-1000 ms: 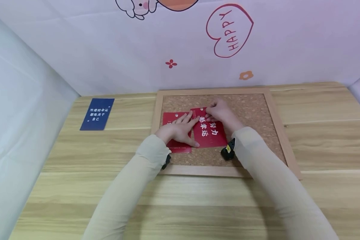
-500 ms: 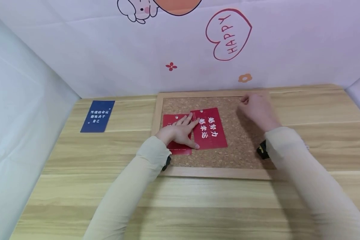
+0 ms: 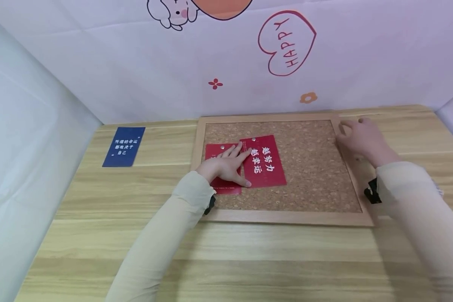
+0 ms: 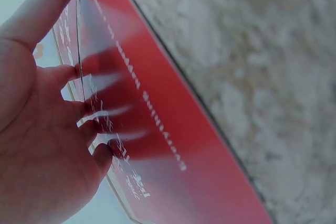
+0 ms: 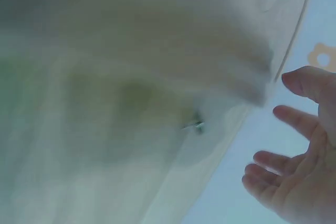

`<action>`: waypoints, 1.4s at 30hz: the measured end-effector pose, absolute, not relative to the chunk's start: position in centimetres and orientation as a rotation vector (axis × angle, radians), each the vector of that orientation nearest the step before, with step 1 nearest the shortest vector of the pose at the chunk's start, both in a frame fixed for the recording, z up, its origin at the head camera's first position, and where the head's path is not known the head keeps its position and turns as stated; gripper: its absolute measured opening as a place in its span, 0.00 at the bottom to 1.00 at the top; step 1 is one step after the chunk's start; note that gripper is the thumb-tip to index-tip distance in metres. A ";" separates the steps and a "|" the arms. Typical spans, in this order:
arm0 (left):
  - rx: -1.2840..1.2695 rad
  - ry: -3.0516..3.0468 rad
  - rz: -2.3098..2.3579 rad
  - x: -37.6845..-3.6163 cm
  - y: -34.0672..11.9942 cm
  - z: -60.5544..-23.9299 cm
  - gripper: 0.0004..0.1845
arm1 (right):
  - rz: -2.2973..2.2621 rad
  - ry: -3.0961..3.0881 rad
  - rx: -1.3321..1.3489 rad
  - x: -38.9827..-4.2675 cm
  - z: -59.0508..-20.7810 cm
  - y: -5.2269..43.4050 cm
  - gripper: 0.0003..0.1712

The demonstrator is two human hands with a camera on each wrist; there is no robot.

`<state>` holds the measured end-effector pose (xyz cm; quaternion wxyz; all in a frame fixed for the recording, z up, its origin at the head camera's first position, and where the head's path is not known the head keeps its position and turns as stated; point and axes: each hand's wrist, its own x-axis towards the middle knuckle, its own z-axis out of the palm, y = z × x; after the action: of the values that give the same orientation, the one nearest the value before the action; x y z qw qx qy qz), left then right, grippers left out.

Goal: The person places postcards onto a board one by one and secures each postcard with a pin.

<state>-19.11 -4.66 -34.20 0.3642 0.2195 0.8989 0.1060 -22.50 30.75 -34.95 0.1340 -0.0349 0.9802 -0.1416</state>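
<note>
My left hand (image 3: 226,167) lies spread over two red cards on a wood-framed corkboard (image 3: 313,176). Its fingers are fairly straight, and the thumb touches the lower left corner of the right red card (image 3: 268,174), which sits slightly tilted. The left red card (image 3: 214,152) is partly hidden under the hand. Each card has a silver thumbtack (image 3: 253,139) near its top. Over the board's right frame edge hovers my right hand (image 3: 365,140), thumb and fingers apart, nothing between them. The right wrist view shows its fingers (image 5: 296,121) loosely bent and separated.
A blue card (image 3: 123,147) with white writing lies on the wooden table (image 3: 287,256), left of the board. Beyond the board rises a white printed cloth (image 3: 226,54). On the table near my right hand is a small shiny thing (image 5: 197,125).
My right hand has left the top of the right red card and moved rightward across the corkboard to its right frame edge. My left hand has stayed on the cards.
</note>
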 end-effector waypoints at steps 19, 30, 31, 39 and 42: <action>0.551 2.308 0.262 -19.4 -4.4 -34.2 0.55 | -0.527 2.849 -0.183 -22.0 -36.9 31.6 0.38; 0.529 2.309 0.270 -19.3 -4.5 -34.3 0.55 | -0.577 2.844 -0.220 -22.1 -37.2 31.3 0.38; 0.529 2.308 0.272 -19.3 -4.5 -34.3 0.55 | -0.584 2.844 -0.232 -22.1 -37.2 31.3 0.38; 0.546 2.299 0.277 -19.3 -4.6 -34.3 0.54 | -0.575 2.867 -0.308 -22.1 -37.1 31.2 0.34; 0.549 2.300 0.277 -19.3 -4.6 -34.3 0.54 | -0.559 2.867 -0.313 -22.1 -37.2 31.3 0.33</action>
<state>-19.30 -4.59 -34.29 0.3712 0.2143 0.8970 0.1079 -22.13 31.30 -37.20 0.1019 -0.1059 0.9709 -0.1893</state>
